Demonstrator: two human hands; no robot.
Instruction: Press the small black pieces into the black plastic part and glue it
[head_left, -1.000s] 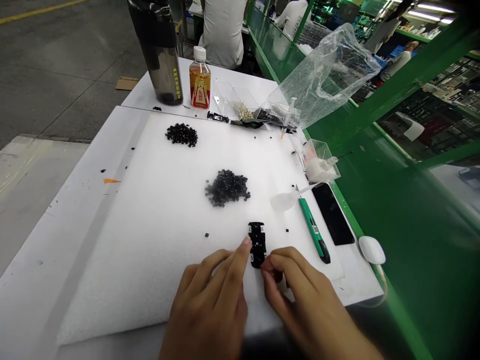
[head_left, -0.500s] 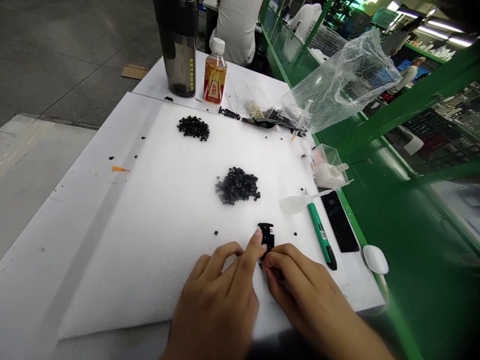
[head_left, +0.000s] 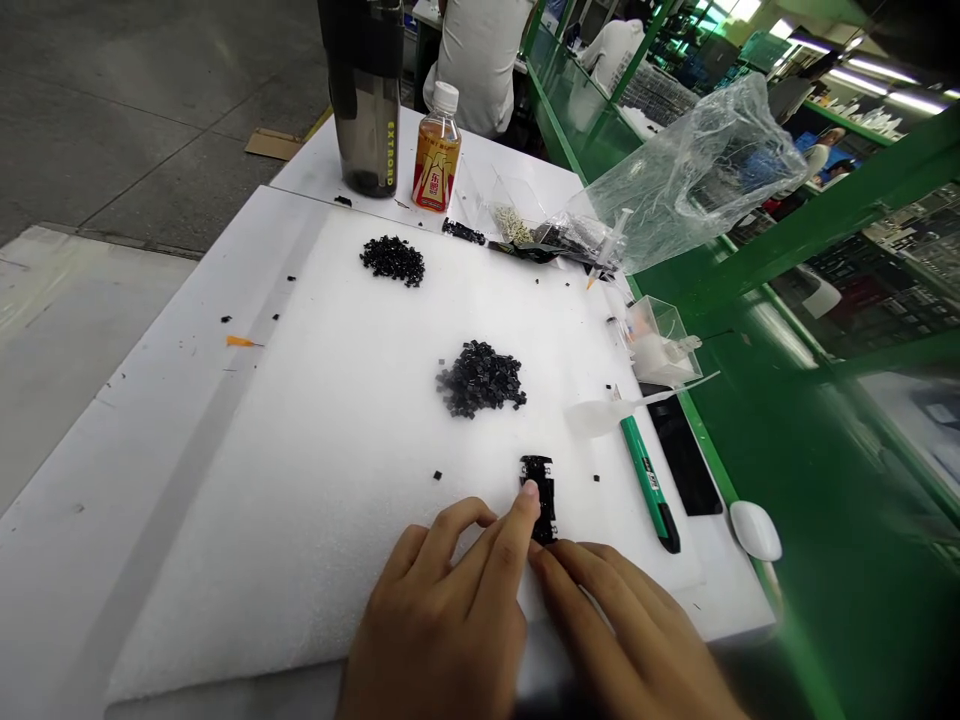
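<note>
A narrow black plastic part (head_left: 545,500) lies lengthwise on the white foam sheet (head_left: 337,420). My left hand (head_left: 450,610) rests its index fingertip on the part, pressing it down; its other fingers are bent and its thumb is mostly hidden. At the part's near end is my right hand (head_left: 622,620), thumb and fingers drawn together; whatever lies between those fingertips is hidden. Beyond the hands sits a pile of small black squares (head_left: 484,378). One loose black square (head_left: 437,475) lies left of the part, another black square (head_left: 596,478) to its right.
Farther back lies a second pile of tiny black pieces (head_left: 392,259). A green marker pen (head_left: 647,475), dark phone (head_left: 682,450) and white mouse (head_left: 755,530) line the right side. A drink bottle (head_left: 436,150) and tumbler (head_left: 367,110) stand behind. People sit in the background.
My right hand has drawn back slightly toward me, uncovering more of the part's near end. My left index fingertip has shifted a little toward me along the part. The view has moved slightly.
</note>
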